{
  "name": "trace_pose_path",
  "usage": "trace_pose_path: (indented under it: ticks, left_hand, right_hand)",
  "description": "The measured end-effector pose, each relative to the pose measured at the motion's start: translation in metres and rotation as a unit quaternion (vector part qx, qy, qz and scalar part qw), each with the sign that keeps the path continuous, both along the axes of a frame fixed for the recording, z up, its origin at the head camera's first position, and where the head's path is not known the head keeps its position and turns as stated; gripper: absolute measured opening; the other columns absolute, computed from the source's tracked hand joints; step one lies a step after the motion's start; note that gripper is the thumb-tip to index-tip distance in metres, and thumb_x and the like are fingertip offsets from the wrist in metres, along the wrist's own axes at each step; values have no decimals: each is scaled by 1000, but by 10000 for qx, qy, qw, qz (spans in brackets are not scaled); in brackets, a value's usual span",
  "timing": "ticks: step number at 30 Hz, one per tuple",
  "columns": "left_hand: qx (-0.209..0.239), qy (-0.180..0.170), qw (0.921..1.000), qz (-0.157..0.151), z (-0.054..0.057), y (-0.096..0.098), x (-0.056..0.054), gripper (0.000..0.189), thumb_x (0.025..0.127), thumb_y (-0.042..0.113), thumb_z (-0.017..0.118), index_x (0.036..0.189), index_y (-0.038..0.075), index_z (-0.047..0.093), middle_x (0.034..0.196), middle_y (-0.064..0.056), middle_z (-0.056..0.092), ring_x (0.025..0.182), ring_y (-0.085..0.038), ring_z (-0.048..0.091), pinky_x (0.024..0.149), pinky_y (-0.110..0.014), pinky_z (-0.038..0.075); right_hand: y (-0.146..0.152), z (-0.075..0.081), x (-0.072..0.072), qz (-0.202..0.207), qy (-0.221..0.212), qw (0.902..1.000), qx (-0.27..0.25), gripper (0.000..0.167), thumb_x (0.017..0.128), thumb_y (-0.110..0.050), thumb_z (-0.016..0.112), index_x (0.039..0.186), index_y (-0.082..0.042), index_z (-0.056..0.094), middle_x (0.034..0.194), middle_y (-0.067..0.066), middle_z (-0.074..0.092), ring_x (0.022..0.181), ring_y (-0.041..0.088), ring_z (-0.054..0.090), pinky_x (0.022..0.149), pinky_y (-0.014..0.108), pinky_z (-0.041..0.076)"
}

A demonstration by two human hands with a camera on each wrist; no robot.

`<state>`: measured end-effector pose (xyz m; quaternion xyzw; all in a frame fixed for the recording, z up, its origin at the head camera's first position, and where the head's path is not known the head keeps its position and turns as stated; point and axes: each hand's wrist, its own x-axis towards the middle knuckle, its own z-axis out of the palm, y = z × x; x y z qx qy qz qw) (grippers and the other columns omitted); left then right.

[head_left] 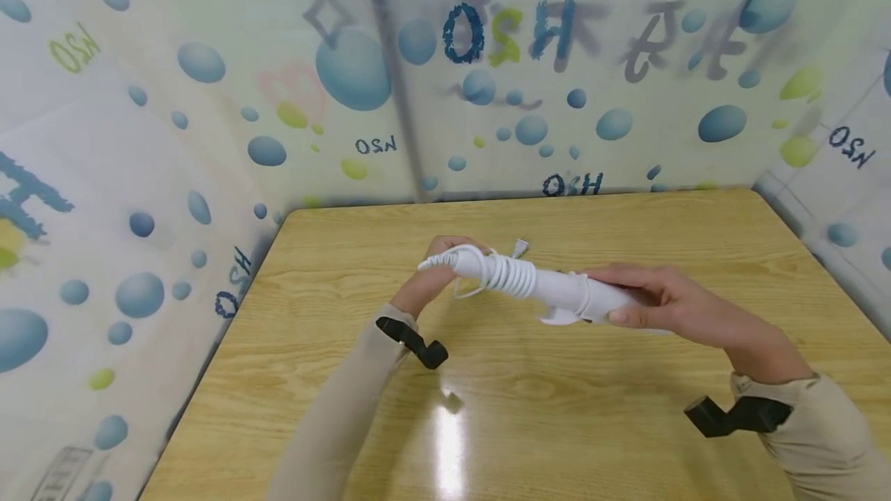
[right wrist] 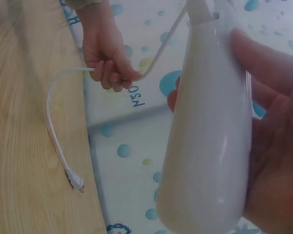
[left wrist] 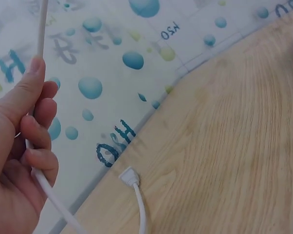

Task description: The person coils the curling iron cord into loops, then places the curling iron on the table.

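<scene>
A white, wand-shaped electric appliance [head_left: 612, 300] is held above the table, tilted slightly, with its cord end to the left. My right hand [head_left: 678, 304] grips its wide, smooth end, thumb on the near side. White cord [head_left: 511, 277] is wound in several turns around the narrower part, and a small lever-like piece [head_left: 560, 316] juts from the underside. Partly hidden behind the cord end, my left hand [head_left: 425, 290] holds a loose stretch of cord. In the left wrist view its fingers curl around that cord [left wrist: 57, 202]. A white two-pin plug [right wrist: 77, 181] hangs at the cord's free end.
Beneath the hands is a wood-grain table [head_left: 529, 400] with a bright reflection near its front. Patterned wall sheets [head_left: 529, 91] with blue and green drops stand behind it and along both sides. Each wrist wears a black camera mount [head_left: 414, 342].
</scene>
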<state>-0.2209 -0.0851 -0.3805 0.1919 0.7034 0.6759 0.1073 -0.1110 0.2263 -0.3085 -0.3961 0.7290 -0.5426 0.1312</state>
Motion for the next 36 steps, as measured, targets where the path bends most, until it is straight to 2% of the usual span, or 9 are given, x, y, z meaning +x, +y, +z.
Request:
trace_pose_path:
  ticks: [3, 5, 10, 17, 19, 20, 25, 29, 36]
  left_hand:
    - [-182, 98, 9995, -231, 11, 0, 3, 13, 86, 1, 62, 80, 4, 73, 69, 0, 64, 62, -13, 56, 55, -24, 42]
    - [-572, 218, 9976, -329, 19, 1, 6, 12, 86, 5, 63, 82, -2, 72, 65, -2, 62, 55, -13, 51, 50, -23, 38]
    - [-1226, 576, 9888, -624, 29, 6, 8, 16, 87, 6, 63, 85, -9, 69, 64, -4, 61, 50, -10, 42, 48, -22, 34]
    - [-1240, 866, 9834, -1003, 7, 10, -8, 15, 86, 8, 64, 90, -4, 71, 69, -9, 64, 58, -22, 51, 52, -24, 39]
    - [-1261, 843, 9826, -1074, 11, 9, -8, 16, 87, 9, 64, 93, -5, 70, 73, -14, 65, 64, -29, 54, 56, -27, 42]
    - [-1260, 885, 9821, -1087, 11, 9, -10, 16, 87, 9, 64, 93, -4, 71, 73, -12, 65, 65, -26, 55, 57, -29, 43]
    - [-1319, 1010, 9800, -1099, 26, 5, -10, 17, 87, 10, 64, 93, -4, 70, 73, -15, 63, 64, -19, 55, 58, -33, 42]
    - [-1442, 1157, 9749, -1240, 39, 4, -6, 15, 86, 9, 65, 92, -2, 71, 78, -20, 64, 63, -16, 56, 60, -31, 44]
    - [-2074, 1402, 9581, -1392, 60, 7, 10, 13, 86, 14, 66, 90, 3, 73, 71, -4, 65, 58, -16, 54, 48, -25, 31]
  right_hand:
    - [-1, -2, -1, 454, -34, 9989, 65, 50, 90, 7, 51, 138, -2, 40, 127, 1, 50, 92, 20, 50, 70, 31, 48]
    - [-2, -3, -1, 606, -37, 9980, 165, 51, 90, 7, 51, 138, -3, 40, 126, 1, 50, 93, 19, 49, 70, 31, 47]
    - [-5, -4, 0, 603, -279, 9960, 597, 50, 91, 1, 52, 139, -10, 41, 119, 3, 51, 90, 16, 49, 68, 31, 47]
    - [-6, -8, -1, 776, 54, 9907, 1114, 47, 91, -6, 56, 136, -11, 45, 107, 2, 53, 82, 14, 49, 63, 30, 46]
    - [-6, -9, -3, 825, 102, 9881, 1291, 45, 91, -9, 57, 135, -12, 47, 107, 2, 54, 82, 13, 49, 65, 29, 45]
    - [-6, -10, -4, 840, 50, 9866, 1395, 45, 91, -10, 57, 135, -13, 47, 108, 2, 54, 83, 13, 49, 65, 29, 45]
    - [-7, -14, -7, 696, -343, 9784, 1917, 43, 92, -19, 56, 133, -10, 48, 105, 3, 54, 83, 13, 49, 68, 29, 44]
    - [-9, -19, -11, 511, -197, 9698, 2378, 45, 91, -26, 58, 131, -7, 50, 101, 1, 53, 81, 13, 48, 68, 29, 43]
    - [-15, -25, -17, -91, -25, 9520, 3060, 44, 87, -21, 63, 127, -6, 54, 99, 1, 54, 81, 16, 47, 68, 33, 41]
